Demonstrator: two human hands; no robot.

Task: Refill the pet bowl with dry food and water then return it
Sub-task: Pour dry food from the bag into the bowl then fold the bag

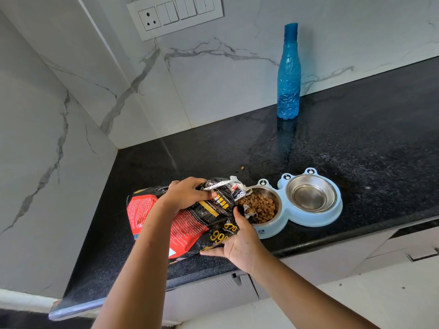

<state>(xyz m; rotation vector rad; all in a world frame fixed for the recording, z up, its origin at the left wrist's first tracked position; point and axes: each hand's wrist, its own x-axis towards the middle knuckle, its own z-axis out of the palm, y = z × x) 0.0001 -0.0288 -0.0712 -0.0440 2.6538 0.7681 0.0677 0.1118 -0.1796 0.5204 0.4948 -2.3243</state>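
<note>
gripping the food bag (202,224), left hand (185,195) and right hand (240,245); pet bowl (318,220) alongside, blue bottle (288,86) behind

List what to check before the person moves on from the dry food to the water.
1. The food bowl holds dry food: ok.
2. Mouth of the bag over the food bowl: ok.
3. Grip: left hand on top of the bag, right hand holding it from below: ok.
4. The water bowl filled: not ok, empty.
5. The blue bottle upright on the counter: ok; how full: cannot tell.
6. Spills: not ok, a stray kibble lies behind the food bowl.
</note>
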